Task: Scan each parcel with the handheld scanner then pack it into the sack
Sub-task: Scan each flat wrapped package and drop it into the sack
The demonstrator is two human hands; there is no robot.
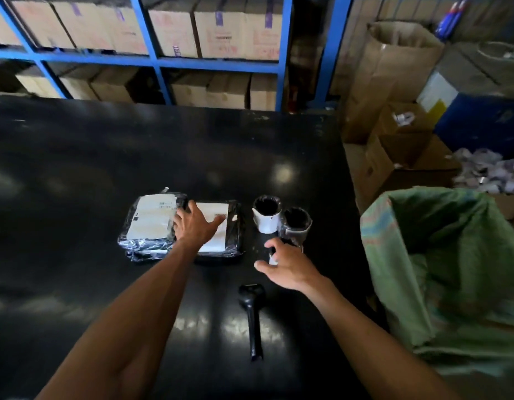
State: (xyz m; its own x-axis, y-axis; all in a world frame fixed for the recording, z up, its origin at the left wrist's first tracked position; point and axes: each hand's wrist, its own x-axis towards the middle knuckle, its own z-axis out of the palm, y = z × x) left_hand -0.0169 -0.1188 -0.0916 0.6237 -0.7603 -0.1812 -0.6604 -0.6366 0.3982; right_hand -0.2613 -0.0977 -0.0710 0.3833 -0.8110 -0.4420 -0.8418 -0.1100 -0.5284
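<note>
Left hand (pixel 196 226): fingers spread flat on the right flat parcel (pixel 218 230); a second flat parcel (pixel 151 223) touches it.
Right hand (pixel 287 265): apparently pinching a small parcel (pixel 271 256).
Scanner (pixel 251 319): lying on the table (pixel 76 174), just behind the right hand.
Sack (pixel 440 255): open at the table's right; contents unclear.

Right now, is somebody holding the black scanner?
No. The scanner lies alone on the table, while the left hand rests on a flat parcel and the right hand reaches toward a round parcel.

Table (pixel 76 168): black, glossy.
Your 11 o'clock: two flat parcels (pixel 151 223), touching.
Your 1 o'clock: two round parcels (pixel 266 216).
Nearest you: scanner (pixel 252 313).
</note>
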